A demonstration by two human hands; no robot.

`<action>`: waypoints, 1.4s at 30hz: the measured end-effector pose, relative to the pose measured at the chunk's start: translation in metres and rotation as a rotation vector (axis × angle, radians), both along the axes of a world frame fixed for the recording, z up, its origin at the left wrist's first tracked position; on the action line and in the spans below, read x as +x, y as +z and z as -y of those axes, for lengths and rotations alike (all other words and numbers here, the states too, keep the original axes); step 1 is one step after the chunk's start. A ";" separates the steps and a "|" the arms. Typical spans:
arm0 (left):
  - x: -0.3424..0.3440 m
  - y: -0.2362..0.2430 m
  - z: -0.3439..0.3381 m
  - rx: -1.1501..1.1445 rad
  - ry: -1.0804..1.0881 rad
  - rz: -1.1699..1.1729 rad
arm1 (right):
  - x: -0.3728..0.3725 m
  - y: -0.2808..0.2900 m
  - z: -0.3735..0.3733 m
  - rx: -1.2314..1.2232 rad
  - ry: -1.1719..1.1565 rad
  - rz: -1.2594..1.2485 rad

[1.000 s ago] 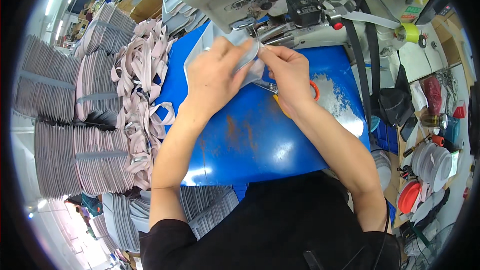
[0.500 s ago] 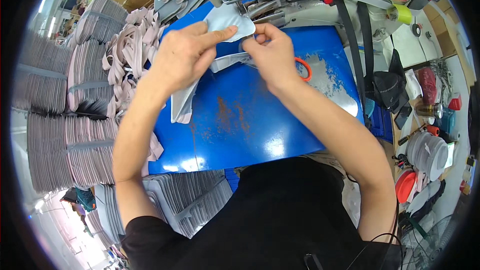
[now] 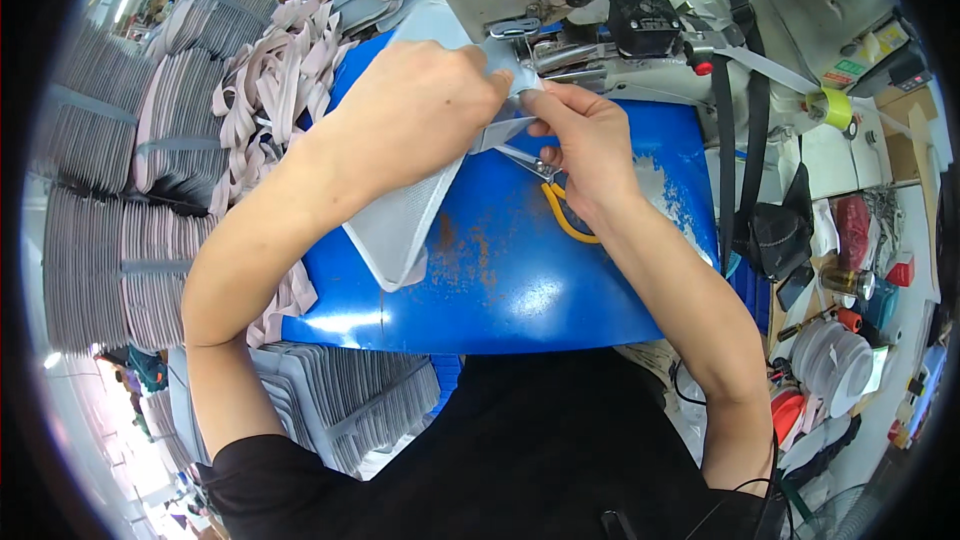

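A light grey fabric piece [image 3: 405, 225] with a stitched edge runs from the sewing machine's needle area down over the blue table. My left hand [image 3: 425, 110] is closed on its upper part, knuckles up, most fingertips hidden. Close to the needle, my right hand [image 3: 595, 140] pinches the fabric's edge between thumb and forefinger. Scissors with a yellow-orange handle [image 3: 565, 215] lie just below the right hand, blades toward the fabric; I cannot tell whether the curled fingers touch them.
The sewing machine [image 3: 650, 60] stands over the far side of the blue tabletop [image 3: 480, 290]. Bundled grey pieces [image 3: 85, 260] are stacked at the left, beside a heap of pale pink strips [image 3: 290, 70]. More bundles [image 3: 350, 400] sit below the table. Black straps [image 3: 757, 140] hang at the right.
My left hand has swung right and turned knuckles up over the fabric. The fabric now spreads wider and lower over the table. A yellow-orange scissor handle shows where a red-orange one showed farther right.
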State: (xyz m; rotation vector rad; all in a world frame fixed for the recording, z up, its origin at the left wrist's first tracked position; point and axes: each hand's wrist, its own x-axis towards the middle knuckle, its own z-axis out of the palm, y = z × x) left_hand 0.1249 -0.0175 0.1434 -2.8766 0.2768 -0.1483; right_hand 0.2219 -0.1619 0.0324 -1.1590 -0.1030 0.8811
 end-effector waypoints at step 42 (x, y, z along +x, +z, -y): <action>-0.012 -0.083 0.049 -0.846 0.286 0.337 | -0.031 -0.036 0.048 0.036 0.042 0.598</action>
